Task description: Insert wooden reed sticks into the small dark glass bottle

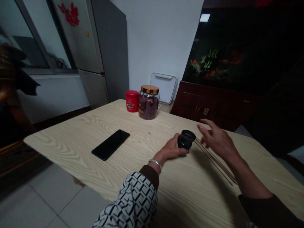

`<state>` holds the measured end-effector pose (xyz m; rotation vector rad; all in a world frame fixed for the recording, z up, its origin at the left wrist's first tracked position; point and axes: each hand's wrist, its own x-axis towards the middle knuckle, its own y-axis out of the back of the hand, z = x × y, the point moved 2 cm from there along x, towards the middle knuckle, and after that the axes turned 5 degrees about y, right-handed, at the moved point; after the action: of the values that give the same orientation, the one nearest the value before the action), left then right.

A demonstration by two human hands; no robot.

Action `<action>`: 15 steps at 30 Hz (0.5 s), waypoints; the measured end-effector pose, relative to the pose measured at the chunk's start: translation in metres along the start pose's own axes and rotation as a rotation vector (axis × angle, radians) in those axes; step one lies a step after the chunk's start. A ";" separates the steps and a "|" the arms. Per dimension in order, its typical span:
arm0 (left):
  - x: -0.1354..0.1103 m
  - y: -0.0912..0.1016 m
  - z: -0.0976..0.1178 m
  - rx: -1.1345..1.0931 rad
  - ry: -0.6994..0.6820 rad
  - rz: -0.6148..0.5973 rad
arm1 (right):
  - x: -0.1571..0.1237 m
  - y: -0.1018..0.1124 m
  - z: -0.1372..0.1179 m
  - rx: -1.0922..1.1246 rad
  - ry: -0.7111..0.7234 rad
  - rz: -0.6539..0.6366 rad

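My left hand is wrapped round a small black jar with a wide dark rim, standing upright on the table. To the right of the jar, my right hand hovers with its fingers apart and nothing in them. Beneath it, several thin brown sticks lie on the tabletop, their far ends close to the jar. What the jar contains is too dark to make out.
A black phone lies on the wooden table at the left. Toward the back edge stand a red canister and a glass jar of dried dark-red pieces with a copper lid. Behind are a fridge and a fish tank.
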<state>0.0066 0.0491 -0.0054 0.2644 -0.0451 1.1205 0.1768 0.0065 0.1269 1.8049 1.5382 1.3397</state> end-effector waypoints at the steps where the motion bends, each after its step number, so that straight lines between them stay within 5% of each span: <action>1: 0.000 0.000 0.000 -0.001 0.003 -0.001 | -0.001 0.005 0.000 -0.090 -0.054 0.081; 4: 0.000 0.000 0.000 -0.001 0.011 0.011 | -0.002 0.009 0.003 -0.084 -0.033 0.148; 10: -0.003 0.001 0.007 -0.010 0.025 -0.003 | 0.001 -0.021 0.007 0.202 0.292 -0.292; 15: -0.004 0.002 0.008 -0.027 0.021 -0.010 | 0.003 -0.031 0.008 0.112 0.347 -0.261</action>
<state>0.0039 0.0441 0.0015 0.2280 -0.0402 1.1117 0.1679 0.0211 0.0998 1.4187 1.9863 1.5167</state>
